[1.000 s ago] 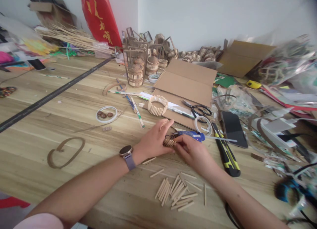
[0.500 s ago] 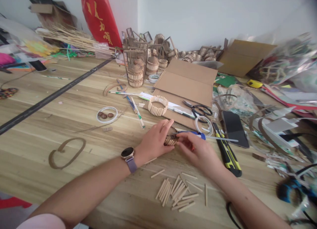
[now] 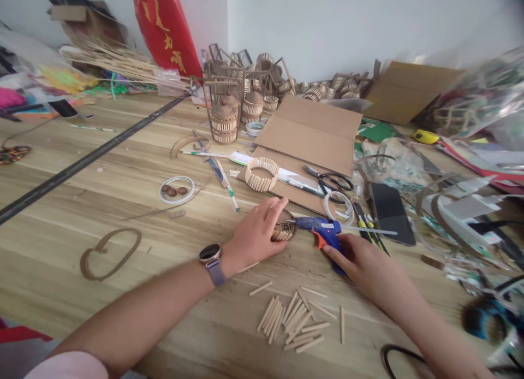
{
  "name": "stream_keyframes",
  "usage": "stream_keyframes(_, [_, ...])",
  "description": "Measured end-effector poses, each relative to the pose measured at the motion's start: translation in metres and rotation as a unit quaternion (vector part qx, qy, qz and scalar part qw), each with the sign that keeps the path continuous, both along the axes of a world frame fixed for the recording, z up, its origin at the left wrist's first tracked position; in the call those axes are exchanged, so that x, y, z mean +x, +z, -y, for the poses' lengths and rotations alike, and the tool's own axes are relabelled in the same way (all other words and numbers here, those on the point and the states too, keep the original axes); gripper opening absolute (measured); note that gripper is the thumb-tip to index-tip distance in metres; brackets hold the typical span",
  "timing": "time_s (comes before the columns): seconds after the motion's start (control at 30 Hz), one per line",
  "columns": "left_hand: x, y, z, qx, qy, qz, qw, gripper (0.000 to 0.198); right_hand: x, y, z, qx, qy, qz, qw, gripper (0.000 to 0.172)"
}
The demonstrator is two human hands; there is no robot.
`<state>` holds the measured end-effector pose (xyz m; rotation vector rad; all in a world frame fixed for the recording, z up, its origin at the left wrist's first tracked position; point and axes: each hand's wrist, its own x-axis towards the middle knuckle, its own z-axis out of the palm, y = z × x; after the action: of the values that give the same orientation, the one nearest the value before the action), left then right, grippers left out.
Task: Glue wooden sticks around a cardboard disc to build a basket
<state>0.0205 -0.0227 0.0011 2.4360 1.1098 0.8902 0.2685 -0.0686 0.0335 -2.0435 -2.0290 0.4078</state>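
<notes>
Wooden counter [image 3: 53,242], cluttered on its far side, with a stick-edged piece [image 3: 281,236] near its middle.
My left hand [image 3: 256,231] has it clamped between thumb and fingers; my right hand [image 3: 362,259] touches the glue gun [image 3: 315,224] just right of it, those fingers closed or not, I cannot tell. Best, I judge: brace the piece firmly, nozzle [image 3: 290,221] clear of skin.

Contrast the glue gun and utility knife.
The glue gun is blue with an orange trigger; the utility knife is black and yellow. The glue gun is pistol-shaped, the utility knife straight. The right hand grips the glue gun, not the utility knife. Both are hand tools.
</notes>
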Motion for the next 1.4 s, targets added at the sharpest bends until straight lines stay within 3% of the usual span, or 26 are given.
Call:
stream_keyframes(0.23, [-0.001, 0.002, 0.0, 0.001, -0.001, 0.003, 1.0, 0.091, 0.002, -0.005, -0.003, -0.001, 0.012, -0.061, 0.998, 0.033])
stream_keyframes(0.43, [0.0, 0.0, -0.001, 0.002, -0.003, 0.011, 1.0, 0.09, 0.002, 0.002, 0.002, -0.011, -0.024, -0.158, 0.987, 0.029])
stream_keyframes(0.63, [-0.001, 0.003, 0.0, -0.003, 0.0, 0.0, 1.0, 0.09, 0.0, 0.007, 0.008, -0.017, -0.103, -0.385, 0.917, 0.026])
stream_keyframes(0.77, [-0.002, 0.004, 0.0, 0.0, -0.002, -0.008, 1.0, 0.091, 0.002, 0.001, 0.013, -0.076, -0.076, -0.453, 0.885, 0.034])
stream_keyframes(0.87, [-0.002, 0.003, -0.001, 0.01, -0.005, -0.006, 1.0, 0.091, 0.004, -0.003, 0.015, -0.098, -0.049, -0.4, 0.91, 0.043])
stream_keyframes(1.03, [-0.001, 0.001, -0.001, 0.008, 0.002, -0.005, 1.0, 0.09, 0.001, -0.003, 0.015, -0.061, -0.005, -0.289, 0.955, 0.043])
stream_keyframes(1.4, [-0.001, 0.003, -0.001, -0.003, 0.002, -0.006, 1.0, 0.092, -0.004, -0.001, 0.014, -0.027, 0.081, -0.227, 0.97, 0.034])
